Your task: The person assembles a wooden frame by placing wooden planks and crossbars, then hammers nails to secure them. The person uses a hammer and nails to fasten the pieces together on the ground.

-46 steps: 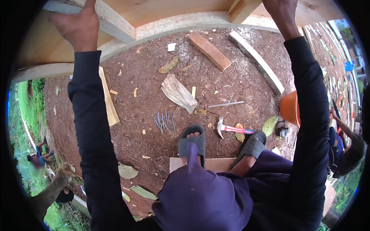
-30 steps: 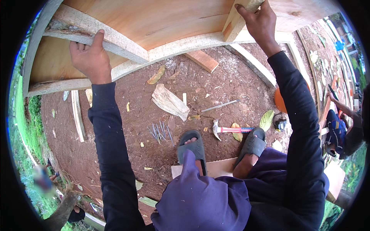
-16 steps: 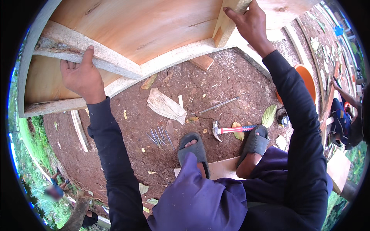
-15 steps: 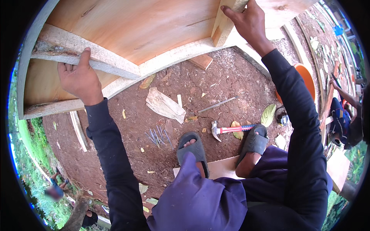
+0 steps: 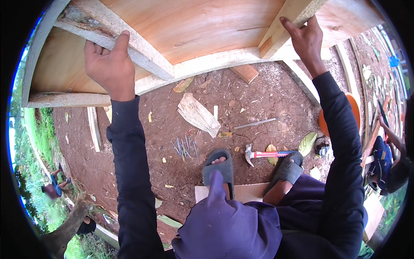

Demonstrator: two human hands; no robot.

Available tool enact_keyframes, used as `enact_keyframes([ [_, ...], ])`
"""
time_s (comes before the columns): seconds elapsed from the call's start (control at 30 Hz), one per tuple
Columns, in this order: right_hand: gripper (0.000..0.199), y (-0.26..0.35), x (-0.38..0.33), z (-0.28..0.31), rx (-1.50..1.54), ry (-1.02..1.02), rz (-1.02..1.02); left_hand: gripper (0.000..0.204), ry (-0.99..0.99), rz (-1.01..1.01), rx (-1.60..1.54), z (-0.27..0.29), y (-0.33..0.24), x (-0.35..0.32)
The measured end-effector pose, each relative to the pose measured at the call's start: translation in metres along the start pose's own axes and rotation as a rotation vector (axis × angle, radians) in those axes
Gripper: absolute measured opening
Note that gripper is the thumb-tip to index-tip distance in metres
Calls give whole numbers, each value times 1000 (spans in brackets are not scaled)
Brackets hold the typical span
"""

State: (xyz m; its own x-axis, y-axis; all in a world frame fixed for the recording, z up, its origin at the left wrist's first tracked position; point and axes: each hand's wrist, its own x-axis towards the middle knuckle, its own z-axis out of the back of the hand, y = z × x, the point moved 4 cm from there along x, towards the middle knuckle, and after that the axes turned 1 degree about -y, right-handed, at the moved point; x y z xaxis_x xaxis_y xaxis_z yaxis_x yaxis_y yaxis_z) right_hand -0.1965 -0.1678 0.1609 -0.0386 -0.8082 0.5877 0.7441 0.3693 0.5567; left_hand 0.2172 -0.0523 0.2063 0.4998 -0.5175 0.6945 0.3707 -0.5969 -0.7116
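A wooden panel (image 5: pixel 207 23), plywood framed with pale lumber, spans the top of the view. My left hand (image 5: pixel 113 64) grips a rough-barked wooden crosspiece (image 5: pixel 133 47) of its frame, thumb on top and fingers curled beneath. At the upper right my right hand (image 5: pixel 307 41) is closed on another wooden crosspiece (image 5: pixel 286 26), thumb on its near side; some of its fingertips are hidden behind the wood. A claw hammer (image 5: pixel 269 154) with a red and blue handle lies on the ground by my right foot. Several loose nails (image 5: pixel 185 148) lie left of my feet.
A thin metal rod (image 5: pixel 256 123) and a pale wood scrap (image 5: pixel 198 115) lie on the brown soil. An orange bucket (image 5: pixel 353 112) and a tape measure (image 5: pixel 321 149) are at the right. Another person (image 5: pixel 386 159) is at the far right, and one (image 5: pixel 54 185) sits at the far left.
The panel and both hands sit slightly higher and further right in view; much of the ground has shifted right too. Both hands keep their hold on the crosspieces.
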Motion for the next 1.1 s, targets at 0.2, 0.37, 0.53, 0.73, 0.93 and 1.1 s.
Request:
enact_keyframes([
  [0.2, 60, -39, 29, 47, -98, -75, 54, 43, 69, -103, -77, -52, -15, -5],
  [0.37, 57, -84, 39, 94, -167, -122, 0, 41, 80, -65, -155, -109, -14, -17],
  [0.53, 59, -145, 38, 132, -262, -156, -76, 48, 68, -56, -221, -183, -32, -46],
  [0.73, 57, -193, 39, 137, -243, -131, -119, 47, 181, -133, -191, -225, -40, -48],
  [0.93, 37, -169, 39, 145, 40, -230, -123, 48, 296, -130, -199, -242, -41, -57],
  [1.1, 48, -142, 40, 140, -46, 25, 103, 42, 234, -224, 238, -217, -19, -49],
])
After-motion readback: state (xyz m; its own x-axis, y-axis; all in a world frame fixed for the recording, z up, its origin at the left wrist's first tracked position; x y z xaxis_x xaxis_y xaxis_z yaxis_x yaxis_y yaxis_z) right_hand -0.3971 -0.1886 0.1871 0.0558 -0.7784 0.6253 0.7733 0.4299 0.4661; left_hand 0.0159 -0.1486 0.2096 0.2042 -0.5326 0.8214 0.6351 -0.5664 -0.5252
